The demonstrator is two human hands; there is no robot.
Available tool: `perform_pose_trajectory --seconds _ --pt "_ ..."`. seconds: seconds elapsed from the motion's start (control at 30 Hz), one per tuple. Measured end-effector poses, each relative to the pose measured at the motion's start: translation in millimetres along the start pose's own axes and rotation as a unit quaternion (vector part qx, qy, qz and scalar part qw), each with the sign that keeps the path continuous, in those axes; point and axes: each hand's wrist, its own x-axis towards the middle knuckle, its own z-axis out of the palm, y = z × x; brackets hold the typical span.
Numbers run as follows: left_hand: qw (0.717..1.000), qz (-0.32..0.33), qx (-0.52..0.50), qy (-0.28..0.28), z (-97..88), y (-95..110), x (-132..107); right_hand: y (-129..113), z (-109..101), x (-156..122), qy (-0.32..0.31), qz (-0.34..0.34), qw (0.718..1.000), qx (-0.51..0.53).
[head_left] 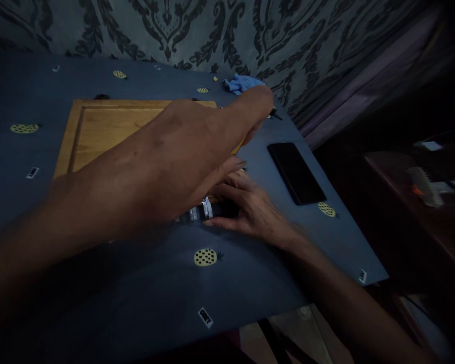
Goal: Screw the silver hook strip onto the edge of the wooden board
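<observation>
My left hand (174,151) reaches across the middle of the view, above the near right part of a wooden board (109,124). Its fingers curl down on the far side, mostly hidden, and a sliver of something yellow (238,147) shows beneath them. Close below, my right hand (254,210) pinches a dark piece with silvery metal bands (207,208) between thumb and fingers. The piece lies low near the board's front edge. My left hand and wrist cover its left end, so its kind is unclear.
A black phone (297,173) lies to the right on the blue patterned tablecloth (155,283). A crumpled blue cloth or glove (242,83) sits at the back, near the patterned wall (220,30). A small dark item (276,114) lies beyond my left hand. The table's edge runs down the right.
</observation>
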Motion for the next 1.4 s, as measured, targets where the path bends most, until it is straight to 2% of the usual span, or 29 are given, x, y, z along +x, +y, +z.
perform_pose_trajectory --seconds 0.1,0.27,0.37,0.53,0.67,0.87,1.2,1.4 --pt "1.0 0.003 -0.013 0.015 3.0 2.2 1.1 1.2 0.8 -1.6 0.002 0.004 1.0 0.002" --pt "0.997 0.055 -0.06 0.017 11.2 7.8 -0.9 2.6 1.5 -5.2 -0.001 0.018 1.0 0.015" --pt "0.995 0.053 -0.071 0.038 14.7 9.3 -2.2 2.5 1.2 -5.6 0.006 0.015 1.0 0.009" --pt "0.993 0.056 -0.014 0.101 19.4 10.4 -2.7 3.6 2.1 -5.0 0.013 -0.002 1.0 0.007" --pt "0.99 0.057 0.02 0.127 22.2 14.0 -2.2 4.9 4.4 -5.2 0.028 -0.013 0.999 0.007" --pt "0.991 0.068 0.006 0.112 22.8 13.1 -2.7 3.0 6.2 -4.2 0.055 -0.028 0.998 0.006" --pt "0.999 0.025 -0.035 0.028 14.2 6.9 3.9 2.2 4.7 -2.6 0.019 0.002 1.0 0.014" --pt "0.999 0.043 -0.018 0.001 7.6 3.6 4.1 1.0 2.8 -2.0 0.017 -0.004 1.0 0.01"
